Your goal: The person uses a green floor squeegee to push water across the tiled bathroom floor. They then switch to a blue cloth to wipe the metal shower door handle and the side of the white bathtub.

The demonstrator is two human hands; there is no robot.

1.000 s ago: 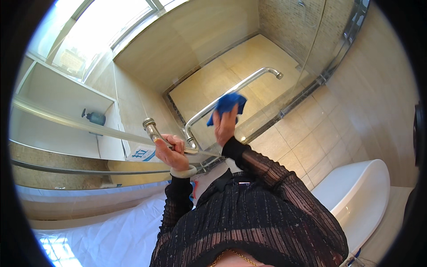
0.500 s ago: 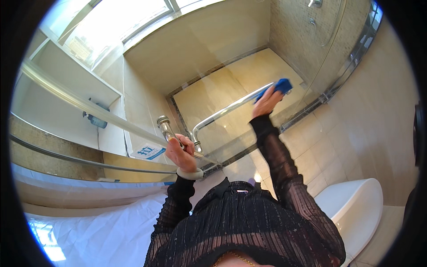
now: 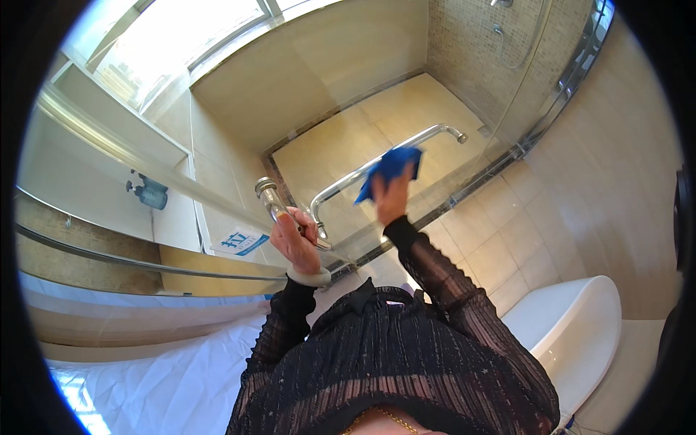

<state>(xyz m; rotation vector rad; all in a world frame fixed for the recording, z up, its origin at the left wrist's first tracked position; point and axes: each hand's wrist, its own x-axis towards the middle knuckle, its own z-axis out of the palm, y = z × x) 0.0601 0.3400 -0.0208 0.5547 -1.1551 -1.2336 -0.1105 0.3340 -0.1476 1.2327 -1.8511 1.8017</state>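
My left hand [image 3: 296,245], with a pale bangle at its wrist, is wrapped round a short chrome handle [image 3: 269,196] by the edge of the glass door. A long chrome bar [image 3: 428,135] with bent ends slants away to the upper right. Over the middle of this bar, my right hand [image 3: 392,199] grips a bunched blue cloth [image 3: 396,163]. The cloth hides part of the bar; both it and the hand are slightly blurred.
A tiled shower floor [image 3: 326,138] lies beyond the glass, with a shower hose [image 3: 518,64] on the mosaic wall. At left, a pump bottle [image 3: 151,193] stands in a white niche, above a blue-and-white door sticker [image 3: 241,242]. A white basin-like fixture [image 3: 573,319] is at lower right.
My right hand has slid the blue cloth left and nearer along the bar, uncovering the bar's far end. The left hand keeps its grip on the handle. The view has shifted slightly.
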